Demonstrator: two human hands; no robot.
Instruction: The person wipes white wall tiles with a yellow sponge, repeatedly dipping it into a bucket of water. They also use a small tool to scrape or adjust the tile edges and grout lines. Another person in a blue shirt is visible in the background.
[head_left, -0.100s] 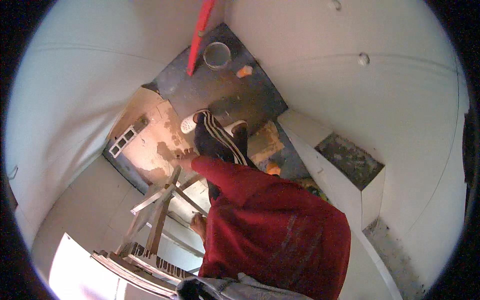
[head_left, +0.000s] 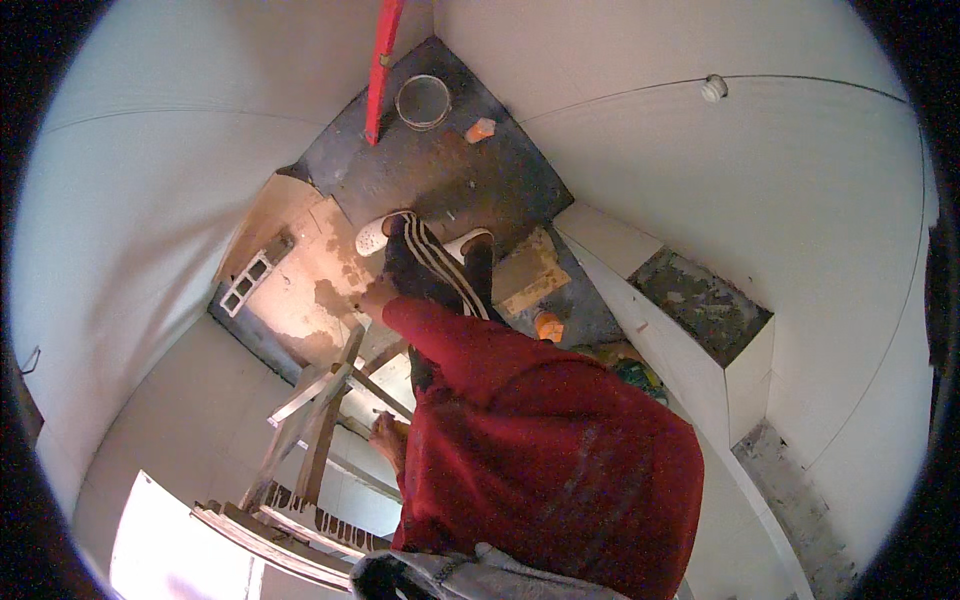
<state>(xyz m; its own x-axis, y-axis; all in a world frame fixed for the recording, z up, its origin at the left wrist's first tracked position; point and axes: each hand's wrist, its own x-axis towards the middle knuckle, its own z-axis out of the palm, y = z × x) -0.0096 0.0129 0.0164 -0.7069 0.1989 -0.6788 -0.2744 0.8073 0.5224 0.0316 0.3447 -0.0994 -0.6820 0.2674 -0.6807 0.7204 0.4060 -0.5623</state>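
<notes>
My right arm, in a red sleeve, reaches left across my body. The right hand [head_left: 376,296] is beside my dark striped trousers [head_left: 440,265], above the upper end of a rough wooden trestle [head_left: 325,410]. Its fingers look loosely apart, with nothing visible in them. Lower down, my left hand [head_left: 390,437] is next to the trestle's slanting bars, fingers curled. A small dark tip shows at these fingers, too small to name. The red top hides most of the left arm.
A bucket [head_left: 423,102], a red straight bar [head_left: 380,80] and an orange piece [head_left: 480,130] are in the far corner. A block with square holes [head_left: 248,283] lies left. Cardboard [head_left: 535,270] lies by my shoes. At right is a tiled ledge with a rough grey top [head_left: 700,300].
My right hand has shifted slightly up, its fingers looking less spread. The left hand has moved a little up and left. The whole view has shifted slightly.
</notes>
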